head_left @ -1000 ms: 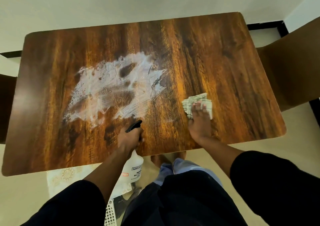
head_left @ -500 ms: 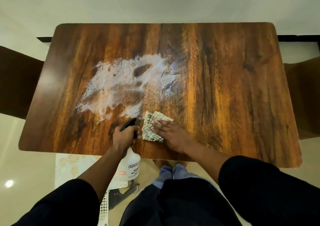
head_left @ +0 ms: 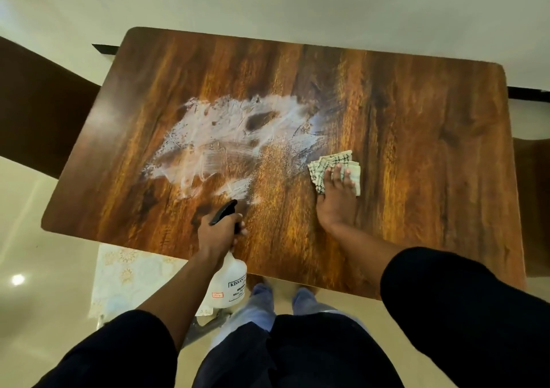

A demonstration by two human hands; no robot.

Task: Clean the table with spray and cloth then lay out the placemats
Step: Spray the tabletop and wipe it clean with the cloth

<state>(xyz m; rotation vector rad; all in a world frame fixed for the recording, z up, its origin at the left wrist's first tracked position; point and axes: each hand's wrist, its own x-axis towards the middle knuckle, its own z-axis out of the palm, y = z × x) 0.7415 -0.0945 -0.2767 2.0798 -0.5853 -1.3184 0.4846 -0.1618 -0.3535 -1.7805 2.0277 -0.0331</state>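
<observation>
Cloth (head_left: pixel 333 168) lies flat under right hand (head_left: pixel 336 203) fingers (head_left: pixel 337 176).

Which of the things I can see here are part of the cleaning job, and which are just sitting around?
Part of the job:
- white plastic spray bottle, in the left hand
- folded checked cloth, under the right hand
- brown wooden table with white smeared residue
- pale patterned placemats below

Just there:
- dark brown chair
</observation>
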